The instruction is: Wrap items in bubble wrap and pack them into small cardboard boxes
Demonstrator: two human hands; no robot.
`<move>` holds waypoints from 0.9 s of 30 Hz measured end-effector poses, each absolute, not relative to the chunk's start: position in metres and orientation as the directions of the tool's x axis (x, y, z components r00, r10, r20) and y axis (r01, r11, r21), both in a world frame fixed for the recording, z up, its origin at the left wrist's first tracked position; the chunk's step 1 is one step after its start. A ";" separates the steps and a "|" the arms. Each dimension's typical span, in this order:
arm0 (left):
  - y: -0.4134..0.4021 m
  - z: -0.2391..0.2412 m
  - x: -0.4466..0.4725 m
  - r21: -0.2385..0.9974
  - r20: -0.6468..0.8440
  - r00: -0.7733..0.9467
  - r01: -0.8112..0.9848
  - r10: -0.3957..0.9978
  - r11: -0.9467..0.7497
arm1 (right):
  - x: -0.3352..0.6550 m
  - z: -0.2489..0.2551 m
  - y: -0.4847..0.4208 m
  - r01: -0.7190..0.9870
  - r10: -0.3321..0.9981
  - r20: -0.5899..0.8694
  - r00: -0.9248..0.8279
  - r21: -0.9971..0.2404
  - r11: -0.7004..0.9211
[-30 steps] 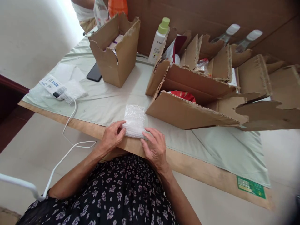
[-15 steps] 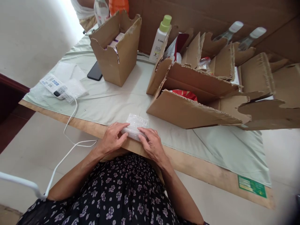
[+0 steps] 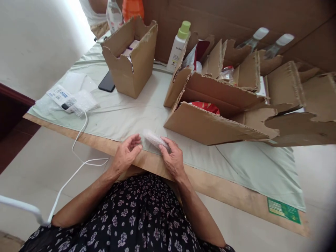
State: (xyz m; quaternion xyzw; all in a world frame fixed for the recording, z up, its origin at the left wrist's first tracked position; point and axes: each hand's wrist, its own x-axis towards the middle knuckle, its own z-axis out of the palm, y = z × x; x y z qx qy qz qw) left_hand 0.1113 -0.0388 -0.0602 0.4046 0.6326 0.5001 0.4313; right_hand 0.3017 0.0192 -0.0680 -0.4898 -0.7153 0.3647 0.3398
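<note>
A small bundle of bubble wrap (image 3: 153, 138), rolled into a narrow shape, is pinched at its right end by my right hand (image 3: 173, 155). It lies slanted over the near part of the green cloth, and what is inside, if anything, cannot be made out. Just left of the bundle, my left hand (image 3: 127, 154) is apart from it, with fingers curved and thumb spread, holding nothing. Both hands are at the wooden front edge (image 3: 210, 175) of the table.
Cardboard organizer boxes (image 3: 215, 126) stand at the right; another cardboard box (image 3: 131, 66) holds small cartons. A phone (image 3: 106, 82) lies beside it. Bubble-wrap packaging (image 3: 85, 99) and a white cable (image 3: 81, 131) are at left. A green-capped bottle (image 3: 177, 49) stands behind.
My left hand has let go of the bubble wrap and moved slightly left. The bundle, formerly with a flap spread behind it, is now rolled and turned at a slant in my right hand.
</note>
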 end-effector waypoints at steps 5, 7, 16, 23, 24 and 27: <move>-0.038 -0.046 0.136 0.969 -0.207 -0.091 -0.159 0.974 0.192 | 0.308 -0.058 0.000 0.163 0.929 -0.067 -0.363 -0.987 -0.007; -0.037 -0.042 0.138 0.981 -0.182 -0.088 -0.084 0.979 0.175 | 0.320 -0.052 -0.004 0.190 0.934 -0.033 -0.356 -0.981 0.038; -0.035 -0.036 0.160 0.832 0.168 0.304 0.466 0.938 -0.300 | 0.374 0.004 -0.003 0.430 0.830 0.033 -0.557 -0.843 0.322; -0.008 0.003 0.169 0.740 0.387 0.336 0.443 0.859 -0.507 | 0.417 0.049 0.011 0.530 0.860 0.154 -0.487 -0.730 0.431; 0.000 0.012 0.169 0.684 0.464 0.300 0.476 0.834 -0.552 | 0.429 0.063 0.014 0.533 0.874 0.205 -0.440 -0.724 0.438; 0.031 0.030 0.172 0.503 0.648 0.180 0.629 0.740 -0.593 | 0.463 0.105 0.032 0.634 0.886 0.436 -0.156 -0.644 0.428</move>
